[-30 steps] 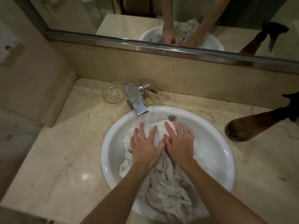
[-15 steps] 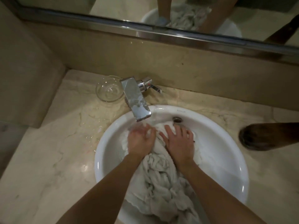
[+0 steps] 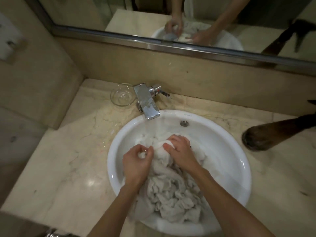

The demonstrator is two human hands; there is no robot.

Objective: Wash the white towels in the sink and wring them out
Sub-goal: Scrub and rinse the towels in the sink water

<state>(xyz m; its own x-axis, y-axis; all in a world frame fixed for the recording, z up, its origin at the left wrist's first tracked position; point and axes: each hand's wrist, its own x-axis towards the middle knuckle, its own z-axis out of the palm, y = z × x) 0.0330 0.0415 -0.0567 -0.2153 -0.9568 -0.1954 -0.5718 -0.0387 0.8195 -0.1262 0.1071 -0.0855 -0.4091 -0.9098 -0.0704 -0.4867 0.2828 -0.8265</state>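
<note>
— Where are the towels (image 3: 171, 189)?
— Heaped in the white sink (image 3: 227, 161), lower centre of the frame.
— And the hands?
— Left hand (image 3: 136, 163) and right hand (image 3: 181, 151) each curl their fingers round bunched towel.

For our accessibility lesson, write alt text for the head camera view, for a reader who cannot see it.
A person's left hand and right hand grip bunched white towels in a round white sink set in a marble counter. A chrome faucet and a clear glass bowl stand behind it, below a mirror.
</note>
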